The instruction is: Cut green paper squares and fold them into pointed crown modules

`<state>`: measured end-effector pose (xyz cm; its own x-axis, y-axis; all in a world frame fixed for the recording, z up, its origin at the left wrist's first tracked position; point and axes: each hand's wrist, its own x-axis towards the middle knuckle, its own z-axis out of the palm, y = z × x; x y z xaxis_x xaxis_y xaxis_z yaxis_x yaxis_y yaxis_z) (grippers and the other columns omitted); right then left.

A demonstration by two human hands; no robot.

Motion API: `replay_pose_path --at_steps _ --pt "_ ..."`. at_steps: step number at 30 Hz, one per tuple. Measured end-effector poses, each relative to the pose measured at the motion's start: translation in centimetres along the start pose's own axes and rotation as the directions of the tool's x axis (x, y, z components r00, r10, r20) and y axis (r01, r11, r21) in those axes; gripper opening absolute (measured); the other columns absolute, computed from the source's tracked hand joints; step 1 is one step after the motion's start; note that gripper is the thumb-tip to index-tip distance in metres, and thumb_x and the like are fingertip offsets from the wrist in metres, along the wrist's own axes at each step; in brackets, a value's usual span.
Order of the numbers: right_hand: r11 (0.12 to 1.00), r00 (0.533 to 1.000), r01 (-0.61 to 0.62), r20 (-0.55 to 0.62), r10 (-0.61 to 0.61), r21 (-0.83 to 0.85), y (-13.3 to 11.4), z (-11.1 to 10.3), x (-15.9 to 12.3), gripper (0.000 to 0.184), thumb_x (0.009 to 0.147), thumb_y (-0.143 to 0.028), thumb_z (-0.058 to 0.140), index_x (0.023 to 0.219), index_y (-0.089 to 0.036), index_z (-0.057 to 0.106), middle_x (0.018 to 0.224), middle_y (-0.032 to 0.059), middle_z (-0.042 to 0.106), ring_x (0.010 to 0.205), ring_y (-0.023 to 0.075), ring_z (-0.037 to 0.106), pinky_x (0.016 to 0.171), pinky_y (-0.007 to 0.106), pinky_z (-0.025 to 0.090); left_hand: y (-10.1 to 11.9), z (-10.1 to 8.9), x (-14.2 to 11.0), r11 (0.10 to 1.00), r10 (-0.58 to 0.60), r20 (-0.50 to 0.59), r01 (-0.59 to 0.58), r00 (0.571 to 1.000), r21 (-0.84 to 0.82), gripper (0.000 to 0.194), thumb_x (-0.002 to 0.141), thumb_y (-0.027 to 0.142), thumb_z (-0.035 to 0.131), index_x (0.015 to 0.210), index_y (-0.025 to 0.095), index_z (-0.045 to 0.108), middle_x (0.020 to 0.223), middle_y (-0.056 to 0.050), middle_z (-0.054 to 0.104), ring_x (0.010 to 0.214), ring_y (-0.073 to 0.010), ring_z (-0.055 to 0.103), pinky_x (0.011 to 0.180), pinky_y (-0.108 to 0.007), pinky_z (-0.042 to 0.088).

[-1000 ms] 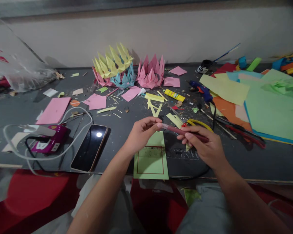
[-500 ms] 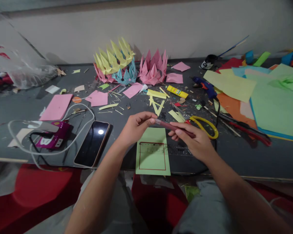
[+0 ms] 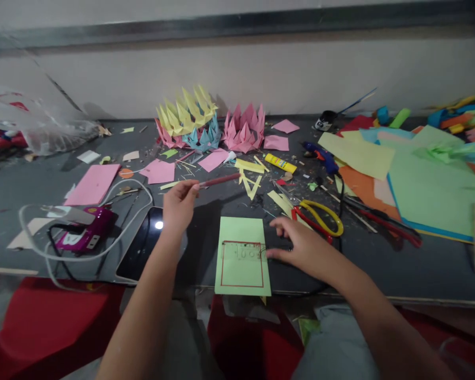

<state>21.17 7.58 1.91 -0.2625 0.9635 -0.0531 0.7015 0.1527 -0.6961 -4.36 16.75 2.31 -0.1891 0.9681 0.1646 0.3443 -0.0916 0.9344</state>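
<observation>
My left hand (image 3: pixel 180 206) pinches a reddish-brown pen (image 3: pixel 221 180) by one end, and the pen points to the right above the table. A green sheet of paper (image 3: pixel 241 229) lies at the table's front edge with a red square outline drawn on it. Across the upper part of that outline rests a clear ruler (image 3: pixel 248 253); its right part is hidden by my right hand (image 3: pixel 301 243). The right hand's thumb and index finger are apart, with the thumb at the paper's right edge beside the ruler. Whether it touches the ruler I cannot tell.
A phone (image 3: pixel 142 245) and a purple charger (image 3: pixel 83 232) with cables lie left. Yellow-handled scissors (image 3: pixel 320 216) lie beyond my right hand. Behind are folded paper crowns (image 3: pixel 243 129), a glue stick (image 3: pixel 280 163) and a glue gun (image 3: pixel 322 155). Coloured sheets (image 3: pixel 431 184) pile up right.
My right hand has let go of the pen and come down beside the ruler. My left hand has moved left with the pen. The view has tilted up slightly.
</observation>
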Motion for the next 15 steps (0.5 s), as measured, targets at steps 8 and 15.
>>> replay_pose_path --at_steps 8,15 --pt "0.974 0.985 0.072 0.167 -0.036 -0.214 -0.7 -1.2 -1.3 0.024 0.065 -0.029 0.071 0.077 -0.022 0.051 0.085 0.0033 0.059 0.083 0.0233 0.057 0.070 0.036 0.046 1.4 -0.6 -2.5 0.778 0.132 0.279 -0.274 0.951 0.565 0.028 0.079 0.034 0.054 0.100 0.015 0.060 0.097 -0.012 0.063 0.088 -0.0248 0.059 0.075 -0.035 0.046" --pt "0.998 0.999 -0.051 -0.004 0.051 0.039 0.6 -2.5 -0.7 0.023 0.084 -0.043 0.046 0.095 -0.023 0.048 0.076 0.0014 0.060 0.067 0.0165 0.058 0.060 0.030 0.045 1.8 -0.9 -3.8 0.787 -0.032 0.520 -0.299 0.854 0.539 0.026 0.081 0.040 0.052 0.083 0.017 0.064 0.081 -0.006 0.064 0.069 -0.0180 0.057 0.060 -0.027 0.039"
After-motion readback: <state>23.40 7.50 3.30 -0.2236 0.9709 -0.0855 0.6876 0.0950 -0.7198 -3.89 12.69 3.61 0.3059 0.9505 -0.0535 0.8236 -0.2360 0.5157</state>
